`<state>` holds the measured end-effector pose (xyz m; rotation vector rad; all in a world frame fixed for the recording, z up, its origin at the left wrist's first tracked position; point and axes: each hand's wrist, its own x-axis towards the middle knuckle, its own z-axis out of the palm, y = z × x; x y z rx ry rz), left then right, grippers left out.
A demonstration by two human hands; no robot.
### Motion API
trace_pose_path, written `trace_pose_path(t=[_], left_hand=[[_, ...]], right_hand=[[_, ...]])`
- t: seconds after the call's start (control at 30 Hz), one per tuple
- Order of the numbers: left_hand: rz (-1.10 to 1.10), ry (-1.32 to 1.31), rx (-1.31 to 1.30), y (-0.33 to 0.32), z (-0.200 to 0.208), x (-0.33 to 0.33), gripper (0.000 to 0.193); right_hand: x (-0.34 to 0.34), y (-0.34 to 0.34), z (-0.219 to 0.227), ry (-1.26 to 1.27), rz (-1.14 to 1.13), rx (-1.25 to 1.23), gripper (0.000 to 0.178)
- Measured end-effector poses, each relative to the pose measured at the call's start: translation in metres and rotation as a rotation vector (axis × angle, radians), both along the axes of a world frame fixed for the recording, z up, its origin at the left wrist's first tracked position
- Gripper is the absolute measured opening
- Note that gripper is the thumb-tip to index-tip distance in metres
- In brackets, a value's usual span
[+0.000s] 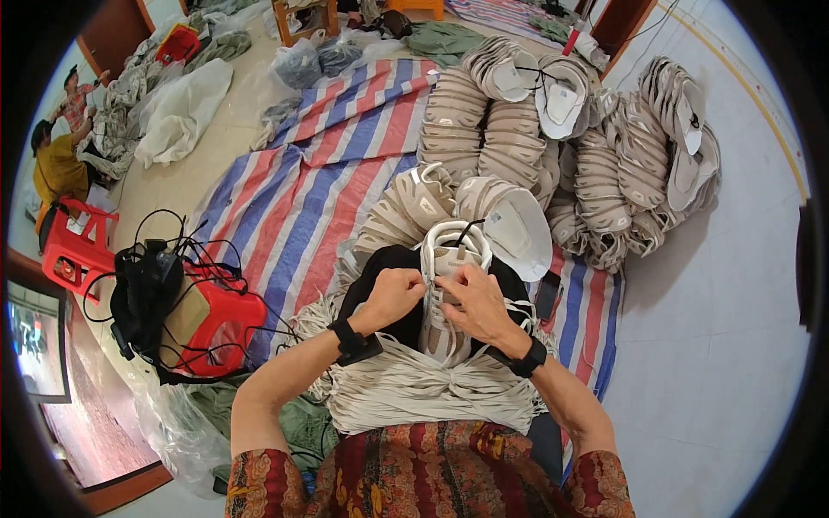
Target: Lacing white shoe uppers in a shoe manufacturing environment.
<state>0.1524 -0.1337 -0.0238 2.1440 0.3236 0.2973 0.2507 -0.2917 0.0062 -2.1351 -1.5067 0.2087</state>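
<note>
A beige and white shoe upper [446, 342] stands on my lap, its toe end toward me and its collar away from me. My left hand [393, 299] is closed at its left eyelet edge, fingertips pinched on it. My right hand [480, 304] grips it from the right, bent fingers over the tongue and eyelets. White lace crosses the lower eyelets; whether a lace end is between my fingers is hidden. A thick bundle of off-white shoelaces [432, 393] lies across my lap. Just beyond are stacked uppers [406, 211] and a white-lined upper [516, 226].
Tied bundles of uppers [622, 164] stand at the far right on a striped sheet [345, 147]. At my left, a red stool [226, 324] bears a black bag [147, 289] and tangled cables. Another red stool [73, 246] and two people sit farther left.
</note>
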Motion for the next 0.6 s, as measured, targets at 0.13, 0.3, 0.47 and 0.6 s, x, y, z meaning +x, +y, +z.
trace_pose_path(t=[0.13, 0.3, 0.47, 0.6], left_hand=[[-0.098, -0.036, -0.005, 0.006, -0.006, 0.004, 0.013], [-0.112, -0.147, 0.091, 0.000, -0.013, -0.002, 0.010], [0.016, 0.007, -0.385, -0.005, -0.010, 0.002, 0.004], [-0.053, -0.056, -0.256, -0.008, -0.011, 0.007, 0.011]], right_hand=[[-0.002, 0.003, 0.001, -0.004, 0.015, 0.008, 0.036], [0.005, 0.007, -0.007, -0.019, -0.060, 0.019, 0.025], [0.007, 0.021, -0.006, -0.028, -0.101, 0.007, 0.013], [0.007, 0.027, -0.012, -0.103, -0.118, -0.069, 0.009]])
